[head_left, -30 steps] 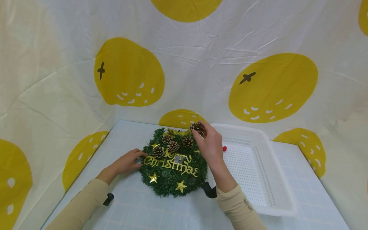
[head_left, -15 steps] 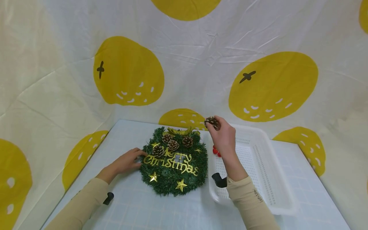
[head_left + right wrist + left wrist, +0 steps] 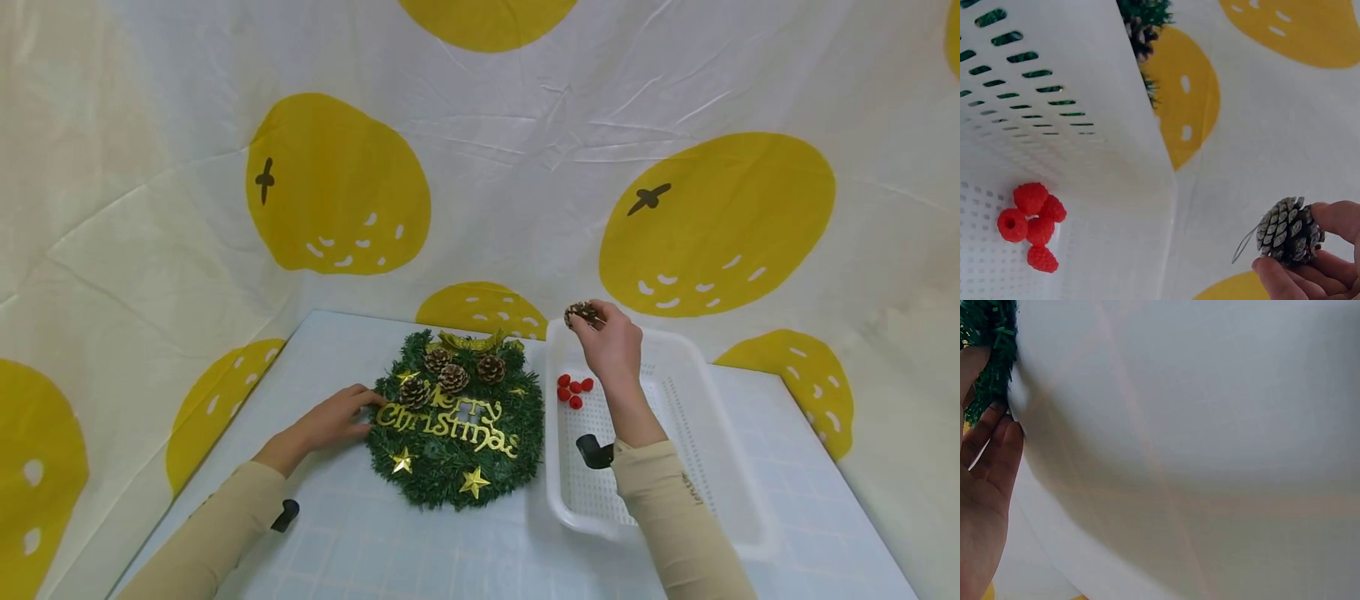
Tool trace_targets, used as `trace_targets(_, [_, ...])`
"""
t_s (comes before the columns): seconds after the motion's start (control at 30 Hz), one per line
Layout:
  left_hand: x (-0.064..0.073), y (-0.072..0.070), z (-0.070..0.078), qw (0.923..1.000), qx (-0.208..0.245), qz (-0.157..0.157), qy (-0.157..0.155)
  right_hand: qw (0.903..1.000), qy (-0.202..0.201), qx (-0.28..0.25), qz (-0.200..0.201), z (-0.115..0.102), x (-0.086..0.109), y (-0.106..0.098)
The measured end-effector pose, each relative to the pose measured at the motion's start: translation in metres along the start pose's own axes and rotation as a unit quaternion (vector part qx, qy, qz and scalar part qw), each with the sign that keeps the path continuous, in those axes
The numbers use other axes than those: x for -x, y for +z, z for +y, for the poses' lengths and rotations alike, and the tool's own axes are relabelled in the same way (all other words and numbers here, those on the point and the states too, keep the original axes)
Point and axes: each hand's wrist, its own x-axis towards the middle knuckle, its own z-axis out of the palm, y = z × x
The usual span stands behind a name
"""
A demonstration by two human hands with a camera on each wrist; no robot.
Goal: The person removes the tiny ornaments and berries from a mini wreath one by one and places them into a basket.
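Note:
My right hand (image 3: 617,346) pinches a pinecone (image 3: 581,315) between thumb and fingertips, held up over the far left part of the white basket. A thin wire loop (image 3: 1245,245) sticks out from the pinecone in the right wrist view. My left hand (image 3: 335,419) rests at the left edge of a green Christmas wreath (image 3: 435,475), its fairly straight fingers touching the greenery. The wreath bears gold "Merry Christmas" lettering (image 3: 450,423), gold stars (image 3: 474,482), a gold bow (image 3: 472,342) and several pinecones (image 3: 453,378) near the top.
The white perforated basket (image 3: 738,475) stands right of the wreath. Several red raspberry-like pieces (image 3: 1039,231) lie inside it. A pale blue checked cloth (image 3: 420,554) covers the table, and a white curtain (image 3: 517,208) with yellow fruit shapes hangs behind.
My right hand has moved right with the pinecone, from above the wreath's top right to over the basket, uncovering the red pieces. The left hand has stayed at the wreath's edge.

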Motion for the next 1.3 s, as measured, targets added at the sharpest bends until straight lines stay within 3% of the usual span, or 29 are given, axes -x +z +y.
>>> trace_targets(0.33, [0.000, 0.000, 0.001, 1.0000, -0.001, 0.003, 0.003, 0.9987, 0.013, 0.047, -0.012, 0.035, -0.012, -0.008])
trace_targets(0.6, [0.000, 0.001, 0.001, 0.9999, -0.009, 0.006, 0.000, 0.9932, 0.063, 0.090, -0.038, 0.067, -0.016, -0.007])
trace_targets(0.87, [0.000, -0.001, 0.003, 1.0000, -0.004, 0.002, 0.002, 0.9879, 0.051, 0.128, -0.073, 0.095, -0.017, -0.008])
trace_targets(1.3, [0.001, -0.002, 0.005, 1.0000, -0.002, 0.002, -0.007, 0.9804, 0.052, 0.148, -0.118, 0.112, -0.022, -0.001])
